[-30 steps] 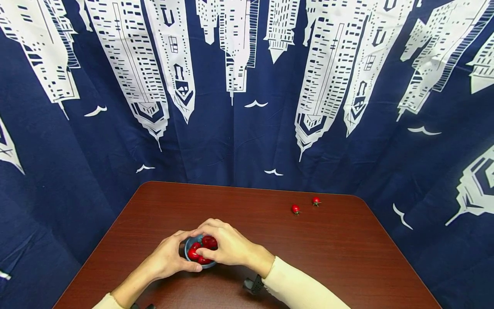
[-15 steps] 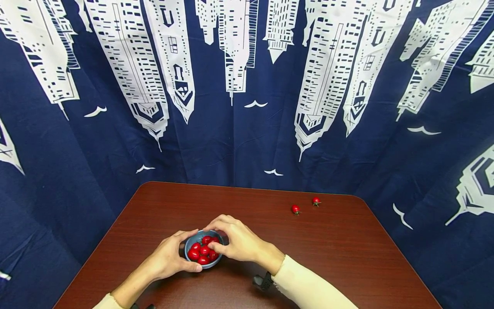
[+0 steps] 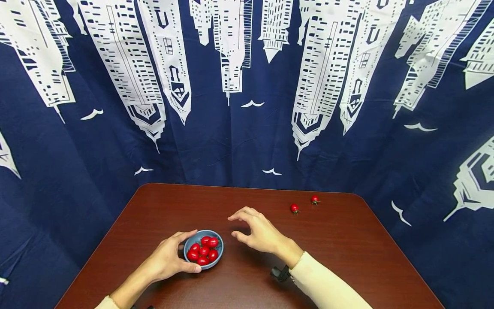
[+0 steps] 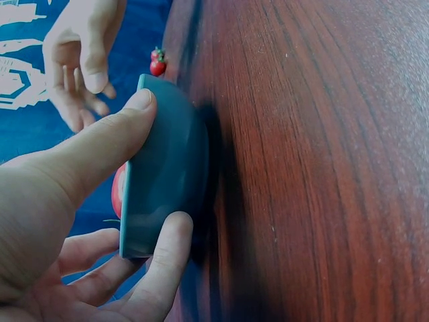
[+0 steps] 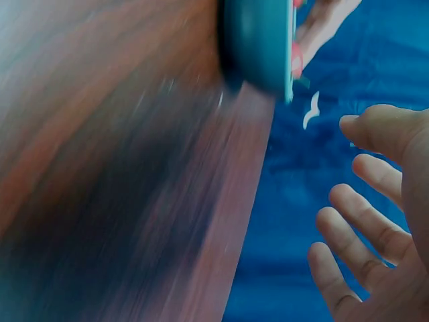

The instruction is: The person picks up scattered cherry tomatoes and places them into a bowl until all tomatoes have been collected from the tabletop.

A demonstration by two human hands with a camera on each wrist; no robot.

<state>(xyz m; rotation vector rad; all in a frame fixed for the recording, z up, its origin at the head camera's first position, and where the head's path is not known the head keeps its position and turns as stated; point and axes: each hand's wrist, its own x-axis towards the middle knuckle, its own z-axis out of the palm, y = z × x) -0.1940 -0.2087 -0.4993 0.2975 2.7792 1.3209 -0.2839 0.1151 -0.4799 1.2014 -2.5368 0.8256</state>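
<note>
A small blue bowl (image 3: 197,237) stands on the table at left of centre, holding several red cherry tomatoes (image 3: 203,250). My left hand (image 3: 167,257) grips the bowl from its left side, thumb at the near rim and fingers around the far side. In the left wrist view the thumb and a finger press on the bowl's outer wall (image 4: 167,154). To the right of the bowl, my right hand (image 3: 262,231) hovers over the table, fingers spread and holding nothing. Its fingers (image 5: 362,221) are apart from the bowl in the right wrist view.
Two cherry tomatoes with green stems, a nearer one (image 3: 295,208) and a farther one (image 3: 314,200), lie near the back right of the brown wooden table (image 3: 347,257). Behind the table hangs a navy curtain (image 3: 239,141) with white building prints.
My right hand has drawn away from over the bowl, moving right, uncovering the tomatoes inside. The left hand keeps its hold on the bowl. The head view has shifted slightly.
</note>
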